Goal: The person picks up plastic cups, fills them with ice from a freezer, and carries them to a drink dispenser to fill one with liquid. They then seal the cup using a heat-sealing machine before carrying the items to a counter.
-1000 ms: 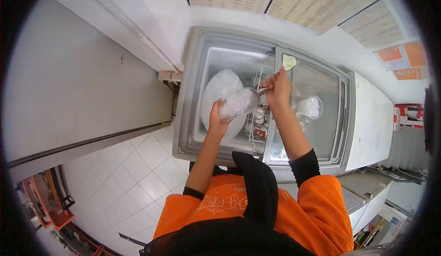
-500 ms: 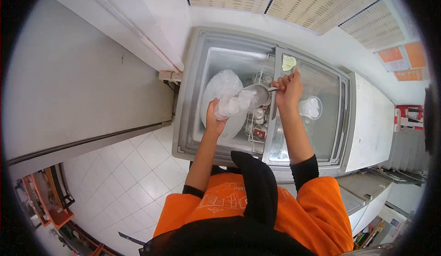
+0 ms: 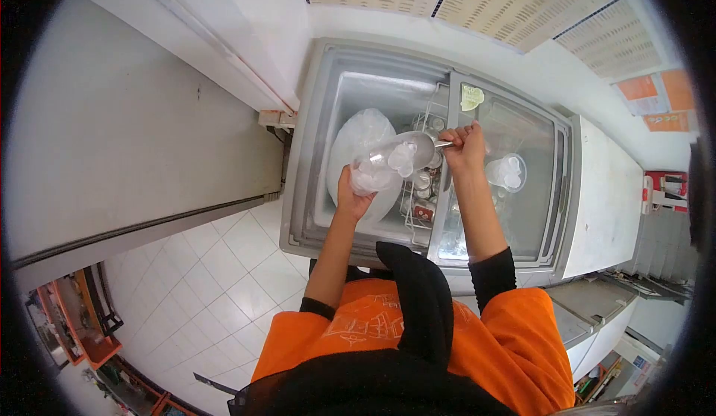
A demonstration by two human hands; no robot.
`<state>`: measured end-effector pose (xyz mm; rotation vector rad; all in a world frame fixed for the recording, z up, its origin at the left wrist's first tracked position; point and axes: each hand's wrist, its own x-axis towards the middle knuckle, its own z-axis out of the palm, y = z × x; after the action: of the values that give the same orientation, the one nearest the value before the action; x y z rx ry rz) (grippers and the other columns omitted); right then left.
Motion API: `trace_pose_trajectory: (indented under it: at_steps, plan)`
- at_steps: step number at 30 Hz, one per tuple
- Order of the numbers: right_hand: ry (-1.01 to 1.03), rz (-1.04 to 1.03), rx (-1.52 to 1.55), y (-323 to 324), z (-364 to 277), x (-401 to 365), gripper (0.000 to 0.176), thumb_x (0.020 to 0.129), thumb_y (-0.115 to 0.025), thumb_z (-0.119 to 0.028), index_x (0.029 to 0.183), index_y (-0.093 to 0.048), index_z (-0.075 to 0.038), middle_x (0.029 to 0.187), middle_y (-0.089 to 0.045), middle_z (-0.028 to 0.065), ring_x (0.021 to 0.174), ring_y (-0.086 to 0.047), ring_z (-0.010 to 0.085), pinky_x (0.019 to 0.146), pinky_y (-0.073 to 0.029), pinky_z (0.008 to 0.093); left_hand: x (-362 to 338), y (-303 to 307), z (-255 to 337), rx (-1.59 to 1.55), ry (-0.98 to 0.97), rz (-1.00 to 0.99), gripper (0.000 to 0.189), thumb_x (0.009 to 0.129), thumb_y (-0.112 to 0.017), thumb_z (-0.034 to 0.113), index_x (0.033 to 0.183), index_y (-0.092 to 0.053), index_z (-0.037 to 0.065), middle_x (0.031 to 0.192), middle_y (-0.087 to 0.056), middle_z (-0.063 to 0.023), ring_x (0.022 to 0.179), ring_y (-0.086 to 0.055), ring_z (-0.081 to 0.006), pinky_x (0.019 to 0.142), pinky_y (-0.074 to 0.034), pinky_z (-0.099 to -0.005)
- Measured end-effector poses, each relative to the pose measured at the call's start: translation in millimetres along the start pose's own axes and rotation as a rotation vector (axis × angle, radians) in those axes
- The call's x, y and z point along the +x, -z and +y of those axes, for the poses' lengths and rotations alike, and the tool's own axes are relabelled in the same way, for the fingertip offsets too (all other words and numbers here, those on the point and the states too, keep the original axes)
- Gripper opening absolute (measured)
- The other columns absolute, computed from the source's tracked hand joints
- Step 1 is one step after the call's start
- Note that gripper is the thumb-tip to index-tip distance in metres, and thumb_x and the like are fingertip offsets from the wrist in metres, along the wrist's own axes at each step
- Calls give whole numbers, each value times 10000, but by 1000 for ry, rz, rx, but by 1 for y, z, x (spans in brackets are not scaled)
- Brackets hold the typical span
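Note:
Over the open left side of the chest freezer (image 3: 306, 147), my left hand (image 3: 351, 196) is wrapped round a clear cup (image 3: 367, 180) with ice in it. My right hand (image 3: 464, 146) grips the handle of a metal scoop (image 3: 421, 147). Pieces of ice (image 3: 403, 158) lie in the scoop, whose mouth is tilted over the cup. Beneath both is a large whitish plastic bag (image 3: 341, 151) inside the freezer.
A wire rack (image 3: 419, 229) with cans stands beside the bag. On the freezer's glass lid (image 3: 526, 226) sits another cup of ice (image 3: 507, 171). A grey panel (image 3: 142, 132) is at the left, above a tiled floor (image 3: 224, 282).
The scoop has shifted a little left, its mouth now at the cup, and the ice in it lies differently. My left hand still holds the cup.

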<state>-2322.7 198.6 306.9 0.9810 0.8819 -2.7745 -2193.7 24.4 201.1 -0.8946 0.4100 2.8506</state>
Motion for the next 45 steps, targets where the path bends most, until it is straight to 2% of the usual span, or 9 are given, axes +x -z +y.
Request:
trace_pose_trajectory:
  at_steps: [5,7,11,13,16,19,23,42,45]
  plan:
    - [23,0,45,7,-4,12,336,914,-361,-297,643,-281,-116,527,-176,-12,460,-192,122,475,-281,293,-7,19,14,-93,-39,74,386,820,-462,365,1108,-490,108,1083,-534,-62,1032,-502,-230,825,-431,-385]
    - [82,-15,-8,10,3,15,349,912,-372,-306,631,-309,-110,511,-216,-8,449,-223,123,463,-287,298,-26,8,23,663,-565,-6,406,794,-515,340,1120,-488,101,1117,-527,-67,1066,-478,-225,847,-408,-399]
    - [516,9,-512,43,68,31,395,906,-425,-305,580,-395,-83,481,-374,10,425,-341,112,426,-315,300,-16,52,40,1133,-708,91,427,778,-576,298,1133,-483,80,1155,-516,-76,1074,-475,-223,868,-403,-399]
    - [538,-163,-699,78,115,48,415,907,-451,-276,550,-419,-66,496,-439,17,436,-387,90,411,-315,273,-37,41,54,-322,-205,-155,448,769,-604,284,1141,-480,67,1187,-499,-77,1085,-468,-223,926,-368,-386]
    - [629,-236,-1145,103,147,52,427,925,-423,-277,551,-372,-76,474,-381,2,444,-357,81,437,-320,238,-59,46,59,231,-450,-22,408,844,-443,403,1130,-508,119,1134,-543,-74,1060,-504,-270,892,-428,-425]
    - [536,-287,-811,82,139,27,422,928,-415,-247,549,-402,-62,490,-376,-17,463,-338,56,423,-286,237,-69,83,71,-263,-314,18,399,839,-457,418,1133,-508,154,1153,-531,-60,1069,-495,-268,899,-421,-420]
    - [305,-216,-616,68,154,15,429,932,-404,-242,543,-366,-65,486,-364,-18,450,-335,60,416,-287,232,-91,110,60,34,-396,239,516,807,-530,324,1241,-350,111,1216,-457,-65,1108,-436,-219,978,-320,-373]
    - [96,-612,-1164,179,260,69,496,900,-464,-336,491,-398,-62,448,-386,-9,395,-358,73,376,-289,248,-132,117,56,-171,-241,253,356,860,-423,397,1082,-530,139,1101,-544,-65,1065,-483,-243,896,-412,-407]
    - [22,-219,-1059,184,269,81,476,894,-464,-354,511,-377,-85,455,-379,-9,374,-350,86,364,-287,252,-127,118,57,-150,-154,239,370,863,-423,397,1120,-498,141,1123,-528,-63,1090,-465,-245,915,-406,-403]
